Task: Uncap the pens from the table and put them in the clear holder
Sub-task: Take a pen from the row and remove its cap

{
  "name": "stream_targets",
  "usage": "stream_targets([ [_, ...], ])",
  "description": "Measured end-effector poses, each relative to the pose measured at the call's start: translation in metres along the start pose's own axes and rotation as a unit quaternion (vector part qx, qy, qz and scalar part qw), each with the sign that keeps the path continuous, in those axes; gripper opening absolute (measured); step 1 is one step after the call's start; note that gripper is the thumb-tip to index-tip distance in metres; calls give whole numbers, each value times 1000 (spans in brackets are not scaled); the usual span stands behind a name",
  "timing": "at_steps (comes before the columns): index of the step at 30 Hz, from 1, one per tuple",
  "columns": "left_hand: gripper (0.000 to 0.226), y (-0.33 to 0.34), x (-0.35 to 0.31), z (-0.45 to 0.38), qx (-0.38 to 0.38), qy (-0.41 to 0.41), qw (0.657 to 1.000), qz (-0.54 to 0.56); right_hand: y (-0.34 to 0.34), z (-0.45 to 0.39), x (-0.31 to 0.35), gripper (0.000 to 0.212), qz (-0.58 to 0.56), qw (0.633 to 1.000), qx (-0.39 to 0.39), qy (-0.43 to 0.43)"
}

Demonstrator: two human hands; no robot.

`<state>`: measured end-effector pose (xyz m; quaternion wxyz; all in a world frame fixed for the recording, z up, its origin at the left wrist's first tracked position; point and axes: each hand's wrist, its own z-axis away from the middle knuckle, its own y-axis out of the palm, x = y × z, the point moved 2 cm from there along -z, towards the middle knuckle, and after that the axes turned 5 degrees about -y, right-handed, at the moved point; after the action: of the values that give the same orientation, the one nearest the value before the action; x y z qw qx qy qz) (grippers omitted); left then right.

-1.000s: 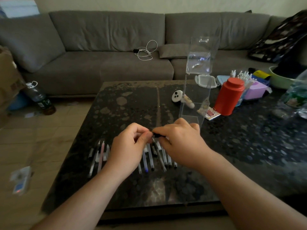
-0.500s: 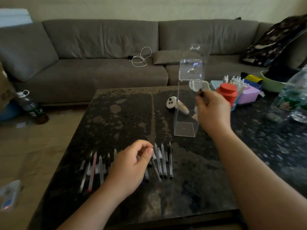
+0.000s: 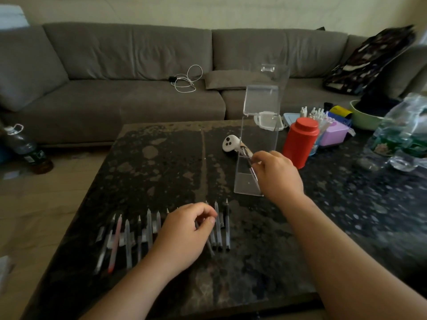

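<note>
Pen (image 3: 253,173): thin, tilted, at the lower front of the holder; pinched in the right hand's grip. Whether it sits inside the holder cannot be told.
Clear holder (image 3: 258,144): tall, upright, mid-desk.
Right hand (image 3: 276,173): fingers curled at the holder's lower right side.
Row of pens (image 3: 147,229): lying side by side near the desk's front edge.
Left hand (image 3: 184,234): over the row, fingers curled, thumb meeting fingertips; what it pinches cannot be told.
Desk (image 3: 161,162): dark, speckled.
White controller (image 3: 230,143): just left of the holder.
Red canister (image 3: 299,142): right of the holder.
Grey sofa (image 3: 129,65): behind the desk.
</note>
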<state>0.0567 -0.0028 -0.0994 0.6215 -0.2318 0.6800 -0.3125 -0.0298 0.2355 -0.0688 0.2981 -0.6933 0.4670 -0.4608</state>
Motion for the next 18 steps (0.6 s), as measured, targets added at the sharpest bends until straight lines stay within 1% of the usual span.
stream_targets([
  [2, 13, 4, 1, -4, -4, 8, 1000, -21, -3, 4, -2, 16, -5, 1000, 11, -5],
  [3, 14, 6, 1, -7, -5, 12, 999, -33, -5, 7, -3, 19, -5, 1000, 16, -10],
  [5, 18, 12, 3, -11, -6, 19, 998, -60, -10, 15, -1, 37, 7, 1000, 19, -15],
  [6, 22, 15, 4, -12, -4, 18, 997, -78, -13, 20, 1, 47, 18, 1000, 6, -13],
  [7, 28, 19, 5, -15, -2, 15, 995, -98, -17, 26, 4, 52, 31, 999, -17, -13],
  [8, 34, 23, 6, -17, -1, 12, 993, -120, -22, 33, 10, 50, 38, 998, -45, -25],
  [9, 39, 27, 5, -20, -2, 9, 990, -141, -24, 40, 17, 43, 37, 995, -69, -54],
  [10, 44, 31, 5, -22, -2, 4, 987, -159, -24, 46, 24, 34, 28, 993, -75, -90],
  [11, 47, 35, 4, -24, -1, -2, 984, -176, -19, 50, 30, 26, 7, 992, -47, -114],
  [12, 48, 39, 2, -27, 1, -5, 981, -193, -10, 53, 33, 22, -20, 993, 16, -115],
  [13, 45, 42, 1, -28, -1, -1, 977, -214, 2, 58, 35, 22, -46, 989, 104, -96],
  [14, 39, 45, 0, -28, -8, 7, 972, -233, 15, 63, 36, 23, -70, 976, 194, -71],
  [15, 32, 48, 0, -27, -13, 15, 968, -249, 27, 68, 35, 22, -81, 961, 260, -53],
  [16, 29, 50, -1, -26, -16, 19, 966, -258, 38, 73, 34, 20, -80, 951, 296, -45],
  [18, 27, 54, 0, -26, -18, 23, 963, -269, 47, 76, 31, 16, -66, 948, 309, -37],
])
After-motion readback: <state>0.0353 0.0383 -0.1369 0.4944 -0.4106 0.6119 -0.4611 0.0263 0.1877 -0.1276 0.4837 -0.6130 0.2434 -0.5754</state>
